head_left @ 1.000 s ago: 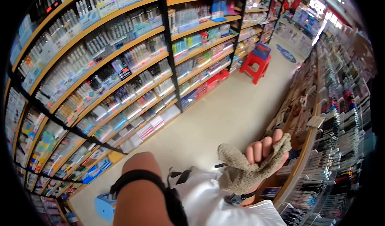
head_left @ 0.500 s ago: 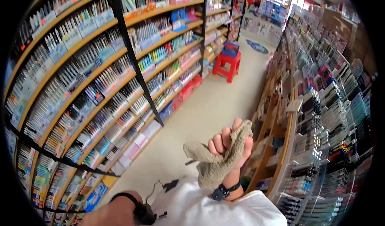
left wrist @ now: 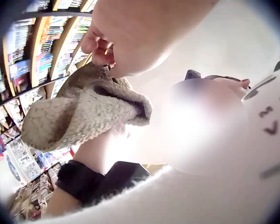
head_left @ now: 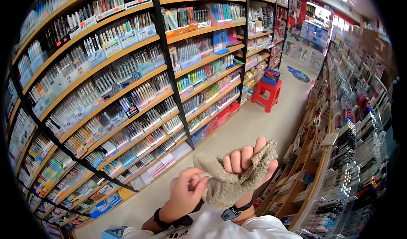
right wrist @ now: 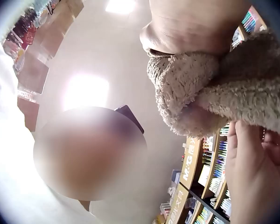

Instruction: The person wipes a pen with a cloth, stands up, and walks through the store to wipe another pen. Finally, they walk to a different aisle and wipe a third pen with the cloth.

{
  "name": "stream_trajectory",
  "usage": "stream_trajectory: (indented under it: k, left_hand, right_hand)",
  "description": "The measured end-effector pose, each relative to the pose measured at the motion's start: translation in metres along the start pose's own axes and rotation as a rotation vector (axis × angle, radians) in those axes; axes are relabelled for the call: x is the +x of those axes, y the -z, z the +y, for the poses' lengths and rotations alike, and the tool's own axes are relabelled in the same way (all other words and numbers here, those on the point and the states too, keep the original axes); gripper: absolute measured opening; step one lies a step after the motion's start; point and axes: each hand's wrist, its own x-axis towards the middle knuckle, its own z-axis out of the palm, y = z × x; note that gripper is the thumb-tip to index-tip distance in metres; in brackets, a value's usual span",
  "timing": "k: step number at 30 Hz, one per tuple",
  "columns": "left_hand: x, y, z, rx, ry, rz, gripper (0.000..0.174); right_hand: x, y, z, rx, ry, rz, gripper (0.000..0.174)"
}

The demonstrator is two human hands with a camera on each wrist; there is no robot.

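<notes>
A fuzzy grey-brown cloth [head_left: 231, 184] is draped over and gripped by the right hand [head_left: 246, 162], whose fingers curl round it in the head view. The left hand [head_left: 188, 190] is at the cloth's left edge, thumb and fingertips together, pinching its edge. From the left wrist view, the left hand's fingertips meet the top of the cloth [left wrist: 98, 107], and the right forearm shows below it. The right wrist view shows the cloth [right wrist: 191, 88] bunched against the right hand [right wrist: 191, 28], with the left hand [right wrist: 252, 163] below.
Shelves of pens [head_left: 106, 90] line the left side. Pen racks [head_left: 352, 154] run along the right. Down the aisle stands a red stool [head_left: 267, 95] with a blue box [head_left: 270, 76] on it. A blue stool [head_left: 113, 232] is low at the left.
The left hand has risen from low at the left to the cloth's left edge. The right hand still grips the cloth. The head view has shifted.
</notes>
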Motion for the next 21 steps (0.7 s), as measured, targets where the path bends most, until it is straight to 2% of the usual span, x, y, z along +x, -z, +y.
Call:
stream_trajectory:
  k: [3, 4, 7, 11, 17, 20, 21]
  left_hand:
    - [0.002, 0.012, -0.008, 0.064, 0.05, -0.018, 0.022]
    - [0.003, 0.013, -0.012, 0.085, 0.017, -0.035, 0.022]
    - [0.01, 0.011, -0.023, 0.064, -0.255, -0.084, 0.024]
    - [0.009, 0.012, -0.015, -0.007, -0.287, -0.182, 0.022]
    - [0.024, 0.0, -0.007, 0.057, -0.39, -0.146, 0.016]
    - [0.001, -0.001, -0.024, -0.021, -0.045, 0.054, 0.01]
    - [-0.002, 0.001, -0.024, -0.015, -0.013, 0.065, 0.009]
  right_hand:
    - [-0.001, 0.009, -0.005, 0.076, 0.025, -0.007, 0.039]
    - [-0.001, 0.008, -0.007, 0.115, 0.05, -0.007, 0.039]
    - [-0.002, 0.013, -0.013, 0.192, 0.057, -0.062, 0.039]
    - [0.001, 0.021, -0.019, 0.21, 0.076, -0.092, 0.038]
    - [0.003, 0.02, -0.017, 0.115, 0.065, -0.062, 0.036]
    - [0.004, 0.015, -0.001, 0.023, 0.038, 0.006, 0.034]
    - [0.0, 0.014, 0.004, 0.008, 0.043, 0.033, 0.034]
